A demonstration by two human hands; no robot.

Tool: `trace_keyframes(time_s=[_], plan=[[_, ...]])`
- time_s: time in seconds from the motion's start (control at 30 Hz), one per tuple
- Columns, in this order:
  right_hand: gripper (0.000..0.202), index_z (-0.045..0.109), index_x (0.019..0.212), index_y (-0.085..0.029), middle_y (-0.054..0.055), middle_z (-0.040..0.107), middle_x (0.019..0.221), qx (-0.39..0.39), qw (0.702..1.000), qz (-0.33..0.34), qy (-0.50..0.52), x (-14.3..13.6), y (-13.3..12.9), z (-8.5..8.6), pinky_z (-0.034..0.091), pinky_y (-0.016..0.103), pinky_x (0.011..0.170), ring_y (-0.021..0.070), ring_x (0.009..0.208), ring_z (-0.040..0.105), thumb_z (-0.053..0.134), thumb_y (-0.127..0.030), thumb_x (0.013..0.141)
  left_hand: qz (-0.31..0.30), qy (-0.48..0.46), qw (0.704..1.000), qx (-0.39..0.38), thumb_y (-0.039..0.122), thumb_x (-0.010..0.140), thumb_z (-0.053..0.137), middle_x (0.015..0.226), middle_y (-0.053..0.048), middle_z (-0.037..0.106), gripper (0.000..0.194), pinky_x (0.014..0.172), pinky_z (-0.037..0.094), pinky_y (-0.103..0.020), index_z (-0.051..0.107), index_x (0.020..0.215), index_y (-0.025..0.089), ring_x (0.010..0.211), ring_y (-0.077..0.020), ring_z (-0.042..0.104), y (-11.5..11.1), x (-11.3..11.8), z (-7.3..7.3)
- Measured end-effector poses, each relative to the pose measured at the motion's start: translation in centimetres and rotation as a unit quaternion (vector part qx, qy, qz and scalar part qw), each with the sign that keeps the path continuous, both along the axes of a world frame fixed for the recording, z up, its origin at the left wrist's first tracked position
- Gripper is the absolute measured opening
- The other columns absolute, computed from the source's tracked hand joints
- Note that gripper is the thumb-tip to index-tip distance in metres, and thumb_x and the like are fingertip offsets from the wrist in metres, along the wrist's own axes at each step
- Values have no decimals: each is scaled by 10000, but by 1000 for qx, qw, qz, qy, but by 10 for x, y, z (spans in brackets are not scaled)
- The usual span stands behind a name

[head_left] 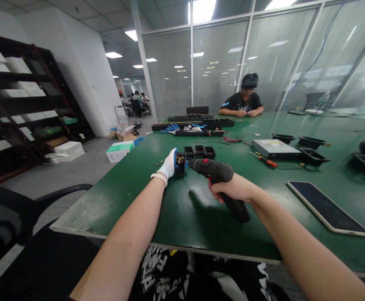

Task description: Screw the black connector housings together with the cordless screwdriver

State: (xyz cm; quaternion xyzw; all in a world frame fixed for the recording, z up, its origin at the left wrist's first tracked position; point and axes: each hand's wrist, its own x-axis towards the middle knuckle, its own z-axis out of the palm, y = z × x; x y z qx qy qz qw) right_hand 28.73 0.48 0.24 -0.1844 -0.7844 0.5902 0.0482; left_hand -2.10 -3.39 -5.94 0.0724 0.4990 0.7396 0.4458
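My left hand [169, 163], in a white and blue glove, grips a small black bin [180, 164] tilted up on its side, with small brassy parts showing inside. My bare right hand [229, 187] is wrapped round the handle of a black and red power drill [215, 169]. The drill's tip points left at the bin, a short distance from its right side. Just behind them stand several black bins, one of them at the right end [210, 152], holding small parts.
On the green table [182, 217] lie a tablet [328, 207], an orange screwdriver [267, 160], a grey metal box [275, 148] and black trays [312, 156]. Long black strips [198, 124] and a blue glove [170, 129] lie farther back. A person [244, 99] sits across the table.
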Motion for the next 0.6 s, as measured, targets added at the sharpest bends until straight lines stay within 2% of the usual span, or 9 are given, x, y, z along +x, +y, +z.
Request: trace_keyframes(time_s=[0.17, 0.37, 0.6], plan=[[117, 651, 663, -240, 31, 732, 644, 8, 1000, -2, -2, 0, 0, -1, 578, 322, 546, 189, 564, 647, 732, -163, 697, 6, 9, 1000, -2, 655, 1136, 682, 638, -30, 690, 504, 608, 617, -321, 674, 854, 237, 494, -208, 651, 1, -1, 0], [99, 657, 674, -236, 22, 729, 643, 4, 1000, 2, 1, -1, 3, -4, 563, 313, 542, 186, 558, 647, 737, -183, 699, -12, -3, 1000, -2, 654, 1176, 604, 693, -66, 736, 542, 657, 625, -341, 718, 879, 215, 537, -227, 688, -1, 0, 2], [148, 655, 629, -240, 41, 725, 652, 12, 1000, 3, -5, -1, 3, -4, 568, 336, 560, 199, 571, 651, 733, -149, 716, 1, -2, 1000, 2, 696, 1081, 754, 663, -39, 704, 527, 667, 623, -352, 682, 840, 233, 525, -220, 659, 0, 0, 0]])
